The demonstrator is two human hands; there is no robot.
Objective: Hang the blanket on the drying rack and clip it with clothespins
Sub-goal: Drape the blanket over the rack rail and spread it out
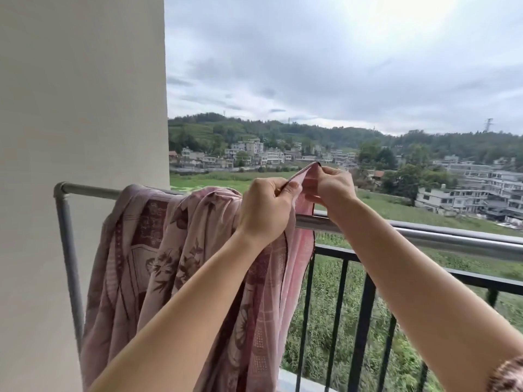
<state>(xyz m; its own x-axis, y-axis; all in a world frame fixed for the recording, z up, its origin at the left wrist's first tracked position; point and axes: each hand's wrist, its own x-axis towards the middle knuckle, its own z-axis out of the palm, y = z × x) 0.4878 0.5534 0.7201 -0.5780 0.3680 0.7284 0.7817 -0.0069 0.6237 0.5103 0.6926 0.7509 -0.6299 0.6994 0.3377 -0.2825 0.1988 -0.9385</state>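
Note:
A pink blanket (158, 258) with a dark floral print hangs bunched over the left end of the grey metal drying rack bar (424, 232). Its folds drop down toward the floor on the near side. Both hands are raised just above the bar and pinch one edge of the blanket. My left hand (266, 210) grips the edge from the left. My right hand (331, 188) holds the same edge a short way to the right, with a corner sticking up between them. No clothespins are in view.
A white wall (82, 108) stands at the left, with the rack's upright pipe (68, 258) against it. Behind and below the rack bar runs a black balcony railing (365, 306). Beyond it lie green fields, houses and hills.

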